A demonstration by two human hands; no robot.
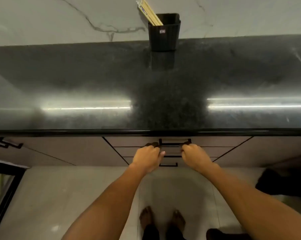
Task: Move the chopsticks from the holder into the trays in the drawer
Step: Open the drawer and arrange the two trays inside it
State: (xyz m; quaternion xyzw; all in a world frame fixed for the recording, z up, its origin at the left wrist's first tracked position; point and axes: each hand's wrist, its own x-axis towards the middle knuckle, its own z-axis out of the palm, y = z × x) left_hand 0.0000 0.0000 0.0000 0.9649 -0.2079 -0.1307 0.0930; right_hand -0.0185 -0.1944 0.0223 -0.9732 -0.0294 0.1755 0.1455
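A black ribbed holder (164,34) stands at the back of the dark countertop against the marble wall. A bundle of pale wooden chopsticks (150,13) leans out of it to the left. Below the counter edge is a stack of closed drawers (134,142) with black bar handles (174,142). The trays inside are hidden. My left hand (148,157) and my right hand (194,155) are side by side on the drawer fronts. Their fingers curl in just below the top handle, one at each end, closed on the drawer front.
The polished black countertop (94,80) spans the whole width, with its rounded front edge (77,132) above the drawers. Cabinet doors flank the drawers, with another handle (7,144) at far left. My bare feet (161,220) stand on the pale tiled floor. Dark objects lie at lower right.
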